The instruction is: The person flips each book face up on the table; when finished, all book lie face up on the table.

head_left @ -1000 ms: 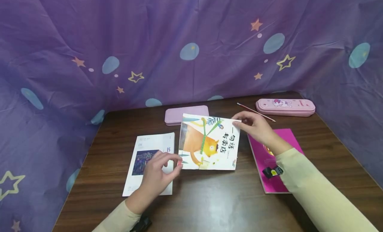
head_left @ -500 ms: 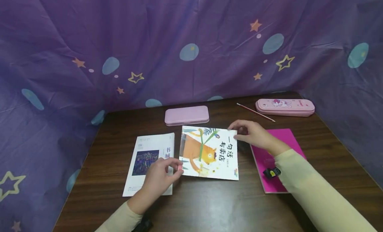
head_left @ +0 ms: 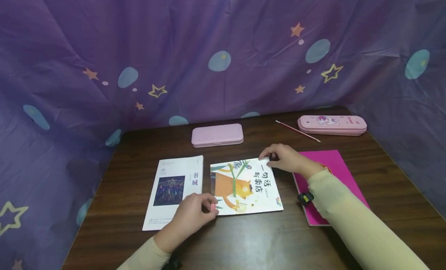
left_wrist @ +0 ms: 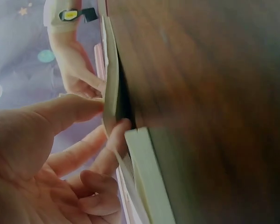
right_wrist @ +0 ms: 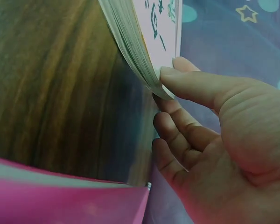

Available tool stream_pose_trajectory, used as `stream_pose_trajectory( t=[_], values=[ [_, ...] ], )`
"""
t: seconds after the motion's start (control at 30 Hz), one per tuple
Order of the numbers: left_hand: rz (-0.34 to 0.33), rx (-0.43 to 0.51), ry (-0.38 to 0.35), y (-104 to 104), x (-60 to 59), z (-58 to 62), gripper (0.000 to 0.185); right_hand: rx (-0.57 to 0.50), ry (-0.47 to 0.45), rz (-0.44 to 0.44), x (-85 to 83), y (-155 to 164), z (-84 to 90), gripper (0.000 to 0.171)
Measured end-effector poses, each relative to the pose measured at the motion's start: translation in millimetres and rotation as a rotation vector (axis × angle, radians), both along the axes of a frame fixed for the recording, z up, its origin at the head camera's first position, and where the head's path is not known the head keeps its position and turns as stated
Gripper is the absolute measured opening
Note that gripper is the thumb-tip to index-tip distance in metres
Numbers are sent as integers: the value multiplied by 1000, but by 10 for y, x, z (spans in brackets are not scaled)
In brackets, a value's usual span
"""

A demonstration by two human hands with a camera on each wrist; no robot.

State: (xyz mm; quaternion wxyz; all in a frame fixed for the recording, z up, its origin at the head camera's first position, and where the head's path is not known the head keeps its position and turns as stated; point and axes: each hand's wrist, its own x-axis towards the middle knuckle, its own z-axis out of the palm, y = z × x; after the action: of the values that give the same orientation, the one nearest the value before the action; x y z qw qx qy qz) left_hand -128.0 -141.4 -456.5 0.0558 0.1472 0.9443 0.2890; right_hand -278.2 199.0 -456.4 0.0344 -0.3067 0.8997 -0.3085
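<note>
Surface point(head_left: 244, 245): dark brown wood grain, spreading beneath and past both hands, with a soft shine on the near side of the two grips.
Room: a purple drape point(head_left: 258, 49) printed with stars and pale blue ovals, rising beyond the grips at the surface's far edge and closing in at either side.
Picture book point(head_left: 240, 188): between the two grips, cover up, showing an orange cat; from the left wrist I see a dark gap under its edge.
Left grip point(head_left: 194, 212): pinching the near left corner, thumb on the cover.
Right grip point(head_left: 285, 157): pinching the far right corner, thumb over the cover, fingers underneath.
Pointing: title characters upright for the person, near the right grip; page edges facing away from the left grip, top swung slightly leftward.
Long axis: I can't tell; the cover looks close to square.
White magazine point(head_left: 167, 188): just left of the book, partly behind the left grip.
Magenta book point(head_left: 345, 174): right of the right grip, partly under the sleeve point(head_left: 355, 219).
Plain pink case point(head_left: 217, 135): beyond the grips, to the right grip's left.
Pencil point(head_left: 297, 131): beyond the right grip, slanting toward the rabbit-printed case point(head_left: 332, 125) farther right.
</note>
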Motion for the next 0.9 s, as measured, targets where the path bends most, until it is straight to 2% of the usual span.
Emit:
stream_pose_trajectory(
  t=[0.2, 0.37, 0.53, 0.6, 0.67, 0.77, 0.9],
  values=[
    [-38, -44, 13, 47, 17, 6, 17, 34, 0, 5, -27, -17, -24, 29],
    [-65, -78, 21, 75, -5, 35, 19, 115, 46, -1, -31, -33, -54, 27],
    [-117, -113, 78, 83, -38, 70, 17, 179, 56, -50, 37, -58, -18, 25],
    [-136, -114, 64, 72, -62, 104, 15, 188, 49, -78, 74, -59, 10, 26],
    [-146, -116, 33, 50, -104, 142, 13, 198, 48, -106, 119, -54, 31, 27],
    [-118, -139, -28, 23, -209, 201, 11, 207, 38, -134, 214, -33, 46, 28],
    [-53, -184, -35, 22, -402, 221, 9, 230, 33, -145, 378, -4, 50, 27]
  ],
)
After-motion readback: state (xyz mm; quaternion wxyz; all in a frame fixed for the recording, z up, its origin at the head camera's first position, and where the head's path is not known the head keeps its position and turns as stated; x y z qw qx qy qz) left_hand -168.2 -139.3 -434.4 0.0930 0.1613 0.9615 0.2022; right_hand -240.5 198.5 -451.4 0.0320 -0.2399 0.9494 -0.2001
